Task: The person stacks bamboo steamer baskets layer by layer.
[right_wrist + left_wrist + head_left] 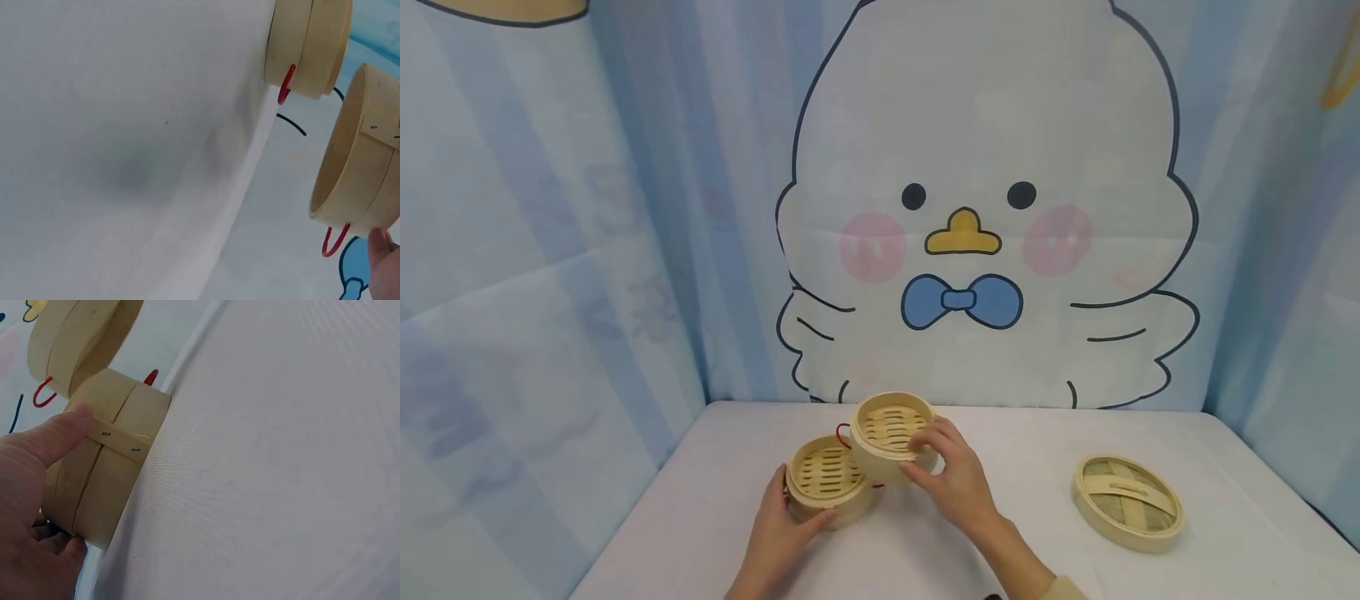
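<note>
Two round bamboo steamer baskets with slatted floors and red loop handles are in the head view. My right hand (955,475) pinches the rim of the upper steamer basket (891,462), which is lifted off the table; its hollow underside shows in the right wrist view, where the same raised basket (356,169) hangs at the right. The lower steamer basket (831,504) stands on the table. My left hand (782,521) grips its side, thumb at the front and fingers round the far left. In the left wrist view the thumb presses the wall of this basket (119,456).
A round woven bamboo lid (1127,504) with a strap handle lies on the white-covered table (1000,533) at the right. Behind the table hangs a blue curtain (745,208) with a large cartoon bird. A small dark object (992,597) shows at the bottom edge.
</note>
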### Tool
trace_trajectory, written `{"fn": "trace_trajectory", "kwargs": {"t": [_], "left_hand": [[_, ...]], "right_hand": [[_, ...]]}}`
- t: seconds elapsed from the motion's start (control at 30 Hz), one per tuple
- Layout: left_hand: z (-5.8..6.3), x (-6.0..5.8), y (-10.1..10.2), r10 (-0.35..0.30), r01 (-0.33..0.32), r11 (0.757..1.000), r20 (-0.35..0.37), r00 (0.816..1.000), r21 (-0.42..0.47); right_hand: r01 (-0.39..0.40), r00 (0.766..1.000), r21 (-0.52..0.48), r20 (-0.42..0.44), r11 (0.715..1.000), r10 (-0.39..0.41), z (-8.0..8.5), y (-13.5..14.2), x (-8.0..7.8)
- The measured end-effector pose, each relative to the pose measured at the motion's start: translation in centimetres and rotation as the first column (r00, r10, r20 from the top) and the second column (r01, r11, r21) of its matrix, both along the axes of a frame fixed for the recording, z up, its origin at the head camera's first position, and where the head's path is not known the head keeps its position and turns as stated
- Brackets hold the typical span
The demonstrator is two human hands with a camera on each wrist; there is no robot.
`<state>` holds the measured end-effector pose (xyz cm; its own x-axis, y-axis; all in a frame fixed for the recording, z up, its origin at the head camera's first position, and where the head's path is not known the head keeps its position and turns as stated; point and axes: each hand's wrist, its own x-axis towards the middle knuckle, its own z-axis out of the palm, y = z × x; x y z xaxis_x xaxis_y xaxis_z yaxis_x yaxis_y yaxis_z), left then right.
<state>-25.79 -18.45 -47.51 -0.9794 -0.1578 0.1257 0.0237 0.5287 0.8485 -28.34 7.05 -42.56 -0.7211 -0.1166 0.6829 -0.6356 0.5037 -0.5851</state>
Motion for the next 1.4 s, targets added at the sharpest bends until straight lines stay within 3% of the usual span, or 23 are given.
{"fn": "trace_trajectory", "kwargs": {"t": [0.5, 1.0, 1.4], "left_hand": [[0.0, 0.0, -0.1, 0.008, -0.008, 1.000, 0.014, 1.000, -0.002], [0.0, 0.1, -0.3, -0.006, 0.005, 1.000, -0.026, 1.000, -0.015], [-0.1, 0.0, -0.5, -0.016, 0.016, 1.000, -0.060, 0.998, -0.005]], "right_hand": [[-0.008, 1.000, -0.037, 0.011, 0.999, 0.009, 0.1, -3.2, 0.0], [-0.027, 0.998, -0.034, 0.051, 0.999, 0.029, 0.4, -6.7, 0.8], [0.000, 1.000, -0.015, -0.029, 1.000, 0.000, -0.4, -8.8, 1.0]]}}
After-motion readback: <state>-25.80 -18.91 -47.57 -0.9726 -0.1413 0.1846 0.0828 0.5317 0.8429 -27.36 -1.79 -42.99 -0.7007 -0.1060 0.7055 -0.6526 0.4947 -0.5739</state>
